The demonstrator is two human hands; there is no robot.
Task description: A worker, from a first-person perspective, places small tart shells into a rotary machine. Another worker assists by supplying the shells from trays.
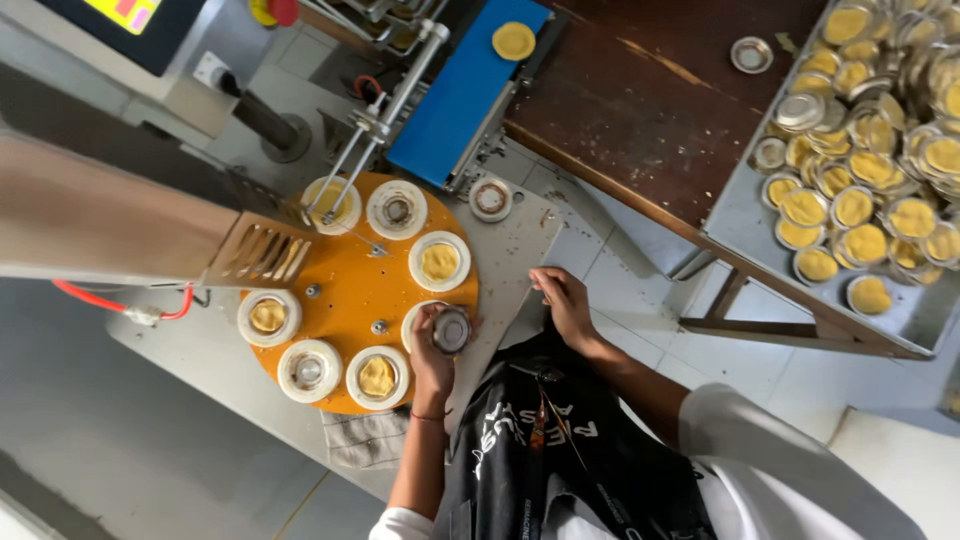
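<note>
Grey desk [520, 240] carries an orange wheel [360, 290] with 8 white cups. Left hand [432, 350] closes on a small metal tin [451, 329] over the nearest cup, hiding it. Right hand [563, 300] rests at the desk edge, fingers curled, holding nothing visible.

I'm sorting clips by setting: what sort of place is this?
Probably a small food workshop or bakery line. An orange turntable carries dough-filled cups, a blue conveyor belt carries a flat yellow disc, and a metal tray holds many filled tins.

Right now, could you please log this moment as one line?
left hand: holds metal tin over orange turntable | right hand: empty, on table edge
</note>
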